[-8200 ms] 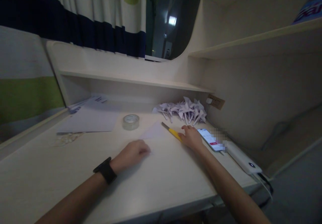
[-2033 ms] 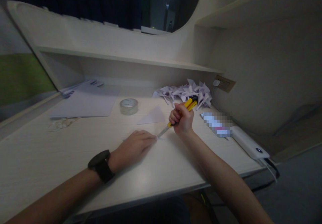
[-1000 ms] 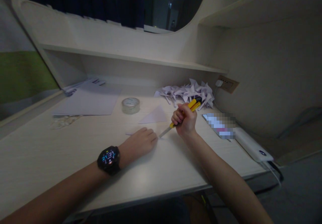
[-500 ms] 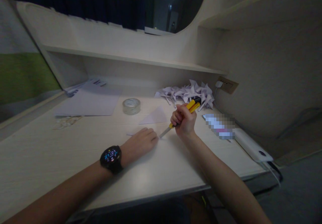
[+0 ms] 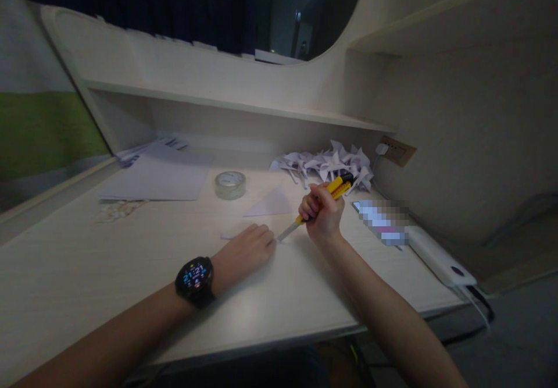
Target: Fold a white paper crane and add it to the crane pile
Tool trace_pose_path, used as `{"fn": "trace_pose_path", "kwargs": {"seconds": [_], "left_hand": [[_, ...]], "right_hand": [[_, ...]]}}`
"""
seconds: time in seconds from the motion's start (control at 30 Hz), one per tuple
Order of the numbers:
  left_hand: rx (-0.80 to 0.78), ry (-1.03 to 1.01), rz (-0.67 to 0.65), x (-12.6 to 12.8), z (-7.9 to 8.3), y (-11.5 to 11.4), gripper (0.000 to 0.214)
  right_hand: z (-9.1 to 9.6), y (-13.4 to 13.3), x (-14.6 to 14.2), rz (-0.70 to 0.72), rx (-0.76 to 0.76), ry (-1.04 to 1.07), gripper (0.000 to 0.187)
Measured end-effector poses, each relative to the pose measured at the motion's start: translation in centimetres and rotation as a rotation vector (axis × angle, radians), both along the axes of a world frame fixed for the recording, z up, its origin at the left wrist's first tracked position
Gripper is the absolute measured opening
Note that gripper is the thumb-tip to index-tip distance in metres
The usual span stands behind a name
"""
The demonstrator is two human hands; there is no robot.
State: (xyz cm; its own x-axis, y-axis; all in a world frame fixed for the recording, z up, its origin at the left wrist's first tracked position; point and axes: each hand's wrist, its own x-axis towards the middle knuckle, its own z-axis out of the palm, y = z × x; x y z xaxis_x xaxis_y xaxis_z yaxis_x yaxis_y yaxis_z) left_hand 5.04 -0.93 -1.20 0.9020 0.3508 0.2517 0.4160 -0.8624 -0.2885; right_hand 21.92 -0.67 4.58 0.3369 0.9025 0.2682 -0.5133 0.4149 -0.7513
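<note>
Lifted yellow knife [image 5: 339, 187] off tabletop [image 5: 261, 312] since earliest frame. Now clenched in right grip [image 5: 323, 218], blade slanting to about 8 o'clock, tip just beside left grip [image 5: 248, 249]. Laid left grip over white paper strip [image 5: 226, 237], mostly hidden; cannot tell whether pinched. Noted from left grip: paper triangle [image 5: 269, 203] at 1 o'clock, tape roll [image 5: 230, 187] at 11. Noted from right grip: paper pinwheels [image 5: 329, 161] at 12.
</note>
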Motion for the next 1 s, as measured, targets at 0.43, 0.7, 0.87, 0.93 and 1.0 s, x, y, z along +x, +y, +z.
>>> {"fn": "trace_pose_path", "kwargs": {"seconds": [0.43, 0.7, 0.87, 0.93, 1.0], "left_hand": [[-0.025, 0.010, 0.034, 0.1, -0.2, -0.3, 0.013], [-0.042, 0.028, 0.098, 0.9, 0.1, -0.9, 0.012], [-0.018, 0.016, 0.083, 0.8, -0.3, -1.0, 0.013], [-0.005, -0.005, 0.079, 0.7, -0.6, -1.0, 0.015], [0.000, -0.029, 0.077, 0.6, -0.9, -0.9, 0.018]], "right_hand": [[0.0, -0.2, 0.0, 0.009, 0.033, 0.006, 0.031], [0.1, -0.1, -0.3, -0.015, 0.041, -0.009, 0.032], [0.1, -0.1, -0.2, -0.017, 0.027, -0.004, 0.030], [0.0, -0.2, -0.1, -0.016, 0.031, 0.002, 0.029], [0.0, -0.2, -0.2, -0.017, 0.032, 0.006, 0.029]]}}
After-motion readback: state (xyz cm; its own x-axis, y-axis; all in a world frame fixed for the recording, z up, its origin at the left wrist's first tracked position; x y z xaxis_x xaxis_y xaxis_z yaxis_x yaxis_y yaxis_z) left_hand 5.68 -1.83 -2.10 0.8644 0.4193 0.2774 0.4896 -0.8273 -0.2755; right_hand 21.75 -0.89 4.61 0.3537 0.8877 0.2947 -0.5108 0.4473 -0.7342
